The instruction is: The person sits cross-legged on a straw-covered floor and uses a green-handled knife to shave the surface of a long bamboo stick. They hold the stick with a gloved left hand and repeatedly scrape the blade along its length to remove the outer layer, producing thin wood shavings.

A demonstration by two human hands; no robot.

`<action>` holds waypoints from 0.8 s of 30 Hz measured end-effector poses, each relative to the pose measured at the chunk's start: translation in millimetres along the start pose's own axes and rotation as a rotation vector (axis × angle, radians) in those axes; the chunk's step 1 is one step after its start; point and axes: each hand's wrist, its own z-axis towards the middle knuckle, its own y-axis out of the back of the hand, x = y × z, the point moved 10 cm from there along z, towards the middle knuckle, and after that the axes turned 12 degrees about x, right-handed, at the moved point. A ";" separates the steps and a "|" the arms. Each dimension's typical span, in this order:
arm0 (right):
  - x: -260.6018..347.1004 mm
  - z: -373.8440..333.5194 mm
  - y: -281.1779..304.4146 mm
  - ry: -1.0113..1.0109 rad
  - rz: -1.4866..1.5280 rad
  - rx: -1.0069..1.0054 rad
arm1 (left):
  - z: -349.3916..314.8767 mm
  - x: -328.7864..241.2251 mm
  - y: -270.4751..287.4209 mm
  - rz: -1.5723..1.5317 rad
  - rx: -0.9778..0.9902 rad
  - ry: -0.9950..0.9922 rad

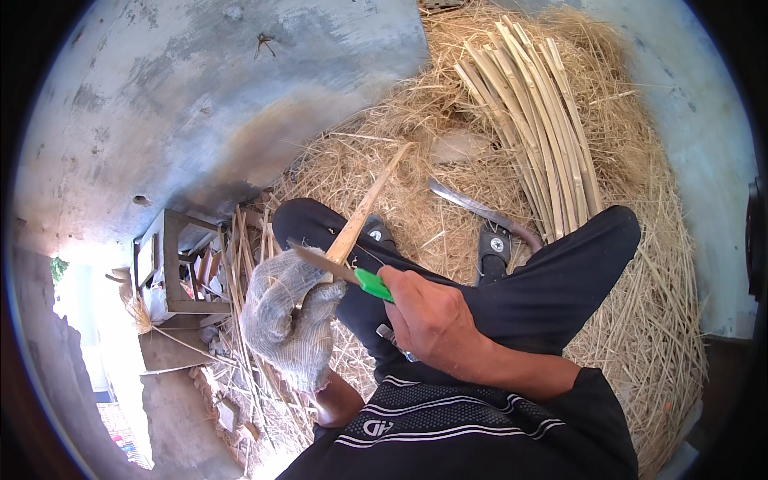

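My left hand (292, 316), in a grey knitted glove, is closed round the near end of a split bamboo strip (370, 204). The strip slants up and away over my left knee, its far tip above the shavings. In my bare right hand (424, 312) is a knife (374, 284) with a green handle. Its blade points left and lies across the strip, just beyond the gloved fingers. Whether the edge bites into the bamboo cannot be made out.
Pale shavings (648, 336) cover the floor. A bundle of bamboo strips (544, 128) lies at the far right. A curved blade with a wooden handle (484, 212) rests by my right shoe (494, 248). At left stands a wooden frame cabinet (170, 264) against a grey wall (208, 88).
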 end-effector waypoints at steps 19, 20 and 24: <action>-46.2 29.8 -10.0 -0.104 0.050 0.026 | 1.8 24.5 -11.0 -0.113 -0.015 0.008; -50.2 32.5 -14.8 -0.127 0.026 0.064 | 1.5 27.6 -9.4 -0.112 -0.035 0.021; -40.1 45.6 -19.3 -0.110 -0.064 0.106 | 4.2 37.8 0.6 -0.047 -0.073 0.109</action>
